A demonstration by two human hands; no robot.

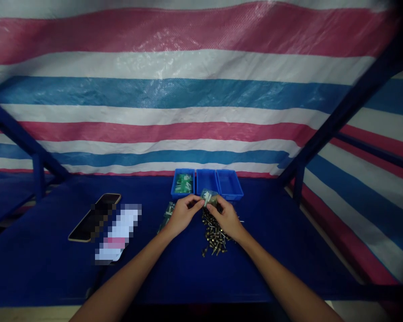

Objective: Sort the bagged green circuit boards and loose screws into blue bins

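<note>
the left hand (184, 215) and the right hand (225, 218) pinch a small clear plastic bag (208, 197) between thumbs and fingertips — it sits just in front of the blue bins (207, 183), above a loose heap of screws (215, 235) on the blue table (53, 268) — a close, even pinch from both sides keeps it steady

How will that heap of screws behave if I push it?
The heap of screws will probably spread easily, since the pieces lie loose on the dark blue bench top. Single screws may roll on their round shanks, and likely feel heavy for their size.
</note>
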